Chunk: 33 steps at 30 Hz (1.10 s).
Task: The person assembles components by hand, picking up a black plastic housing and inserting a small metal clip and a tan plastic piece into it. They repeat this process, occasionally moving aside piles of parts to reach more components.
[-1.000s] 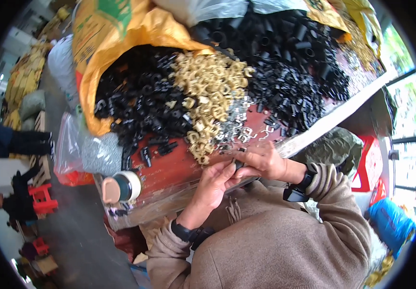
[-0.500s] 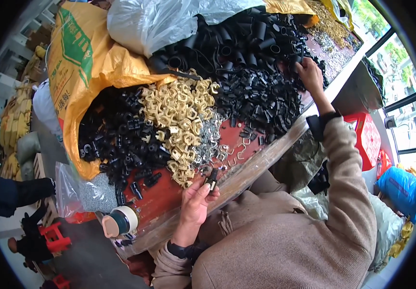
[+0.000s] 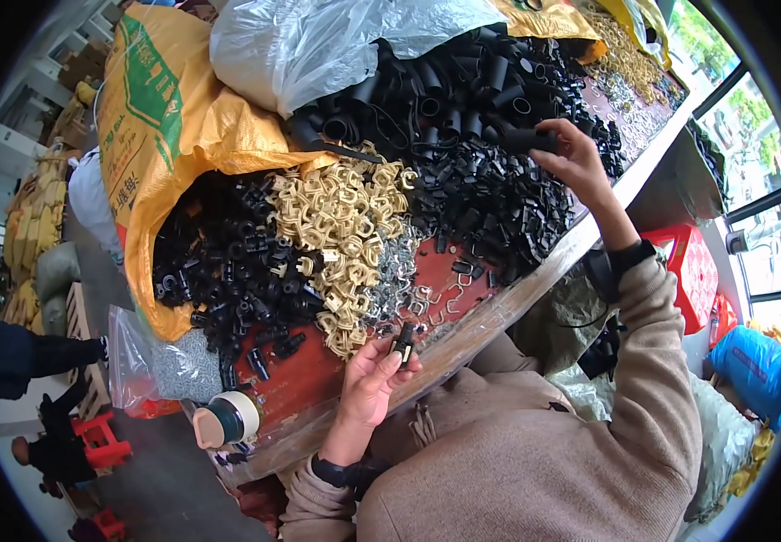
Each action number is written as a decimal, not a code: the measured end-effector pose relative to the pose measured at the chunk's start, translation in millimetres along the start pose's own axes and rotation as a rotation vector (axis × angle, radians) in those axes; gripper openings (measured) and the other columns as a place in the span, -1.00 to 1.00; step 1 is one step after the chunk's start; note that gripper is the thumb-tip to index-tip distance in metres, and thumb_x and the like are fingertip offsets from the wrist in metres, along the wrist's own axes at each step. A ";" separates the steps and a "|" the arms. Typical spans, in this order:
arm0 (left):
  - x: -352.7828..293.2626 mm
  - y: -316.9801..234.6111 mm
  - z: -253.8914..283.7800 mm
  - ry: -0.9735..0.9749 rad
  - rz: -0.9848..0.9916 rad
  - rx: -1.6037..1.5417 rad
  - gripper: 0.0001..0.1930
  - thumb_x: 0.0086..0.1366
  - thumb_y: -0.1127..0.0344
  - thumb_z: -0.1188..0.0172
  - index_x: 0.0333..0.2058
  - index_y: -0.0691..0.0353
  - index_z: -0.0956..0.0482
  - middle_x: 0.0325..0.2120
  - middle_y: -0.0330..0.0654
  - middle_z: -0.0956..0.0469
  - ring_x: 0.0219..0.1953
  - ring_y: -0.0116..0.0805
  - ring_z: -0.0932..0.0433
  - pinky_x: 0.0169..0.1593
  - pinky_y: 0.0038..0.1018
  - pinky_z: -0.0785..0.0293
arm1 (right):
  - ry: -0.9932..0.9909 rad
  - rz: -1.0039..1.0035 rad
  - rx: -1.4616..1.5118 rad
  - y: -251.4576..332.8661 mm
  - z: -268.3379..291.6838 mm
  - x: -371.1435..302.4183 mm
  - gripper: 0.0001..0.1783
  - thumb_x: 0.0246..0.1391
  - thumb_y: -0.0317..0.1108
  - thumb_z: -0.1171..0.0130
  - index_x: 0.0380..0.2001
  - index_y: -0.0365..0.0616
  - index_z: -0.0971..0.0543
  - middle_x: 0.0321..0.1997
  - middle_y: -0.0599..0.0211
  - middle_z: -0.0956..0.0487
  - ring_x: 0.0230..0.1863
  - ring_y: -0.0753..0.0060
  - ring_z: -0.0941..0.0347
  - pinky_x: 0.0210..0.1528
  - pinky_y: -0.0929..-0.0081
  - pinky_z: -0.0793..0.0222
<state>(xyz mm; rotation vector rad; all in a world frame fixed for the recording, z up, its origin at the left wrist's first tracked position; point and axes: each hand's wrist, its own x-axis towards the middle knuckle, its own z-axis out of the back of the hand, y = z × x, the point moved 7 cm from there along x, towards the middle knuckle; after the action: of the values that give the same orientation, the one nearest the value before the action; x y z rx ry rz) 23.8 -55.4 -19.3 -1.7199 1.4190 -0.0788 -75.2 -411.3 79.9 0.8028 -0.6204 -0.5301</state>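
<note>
My left hand is closed around a small black plastic fitting, held upright near the table's front edge. A pale part shows on that fitting's lower end. Over the far right side of the heap, my right hand grips a short black tube by its end, between thumb and fingers. Beneath it spreads a pile of small black clips, with more black tubes behind. Cream U-shaped plastic pieces lie mid-table, beside silvery metal hooks and black fittings.
An orange woven sack and a clear plastic bag bound the heap at the back left. A lidded cup stands at the near left. Right of the red table is a red stool. People sit and stand at far left.
My right hand has come slightly lower and its fingers have spread, with the black tube now drawn out sideways from the heap. My left hand keeps its fitting in nearly the same place.
</note>
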 end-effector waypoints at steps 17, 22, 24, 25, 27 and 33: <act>-9.4 -27.2 2.7 -0.024 -0.083 -0.045 -0.69 0.07 0.43 -0.06 -0.16 0.36 -0.35 -0.40 -0.16 -0.47 -0.46 -0.50 -0.45 -0.41 -0.67 -0.41 | 0.869 -0.766 0.830 82.0 -184.9 -135.8 -0.68 0.06 -0.20 0.18 -0.32 -0.22 -0.44 -0.52 0.30 -0.47 -0.73 0.60 -0.28 -0.70 0.78 -0.18; -10.8 -20.6 4.4 0.009 -0.032 0.092 -0.68 0.03 0.43 -0.13 -0.19 0.37 -0.38 -0.44 -0.21 -0.48 -0.52 -0.59 -0.42 -0.43 -0.70 -0.38 | 0.943 -0.457 0.723 103.0 -197.2 -135.7 -0.66 0.08 -0.19 0.17 -0.32 -0.25 -0.44 -0.52 0.26 -0.47 -0.66 0.49 -0.34 -0.61 0.64 -0.25; -10.0 -21.9 7.7 -0.012 -0.063 0.156 -0.68 0.01 0.42 -0.15 -0.21 0.38 -0.39 -0.46 -0.24 -0.48 -0.54 -0.60 -0.41 -0.44 -0.71 -0.37 | 0.767 -0.027 0.537 113.8 -194.7 -127.3 -0.67 0.08 -0.21 0.17 -0.31 -0.27 -0.43 -0.52 0.22 -0.47 -0.59 0.38 -0.37 -0.52 0.54 -0.29; -9.0 -21.7 7.7 -0.011 -0.059 0.153 -0.68 0.01 0.42 -0.15 -0.21 0.38 -0.39 -0.46 -0.24 -0.48 -0.54 -0.60 -0.41 -0.44 -0.71 -0.37 | 0.670 0.182 0.438 121.9 -189.3 -125.9 -0.68 0.08 -0.22 0.16 -0.31 -0.28 -0.42 -0.52 0.21 -0.47 -0.55 0.32 -0.38 -0.47 0.49 -0.30; -7.2 -20.3 6.6 0.008 -0.026 0.136 -0.68 0.01 0.42 -0.16 -0.22 0.39 -0.40 -0.47 -0.25 -0.48 -0.54 -0.60 -0.41 -0.44 -0.71 -0.36 | 0.705 0.174 0.388 124.9 -188.0 -125.6 -0.70 0.08 -0.25 0.17 -0.30 -0.28 -0.41 -0.51 0.19 -0.47 -0.51 0.27 -0.39 -0.43 0.46 -0.30; -10.2 -12.3 9.3 0.047 0.038 0.120 -0.69 0.01 0.41 -0.16 -0.24 0.39 -0.41 -0.49 -0.25 -0.48 -0.55 -0.60 -0.41 -0.44 -0.71 -0.37 | 0.815 0.149 0.358 130.6 -181.6 -120.8 -0.76 0.06 -0.38 0.20 -0.27 -0.27 -0.39 -0.48 0.12 -0.46 -0.39 0.14 -0.42 -0.33 0.43 -0.32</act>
<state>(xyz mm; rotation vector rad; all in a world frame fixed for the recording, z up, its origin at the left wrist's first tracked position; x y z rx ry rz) 34.7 -42.2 -12.4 -1.6018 1.4512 -0.1809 -9.8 -167.7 48.0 1.2014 -0.0078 0.0751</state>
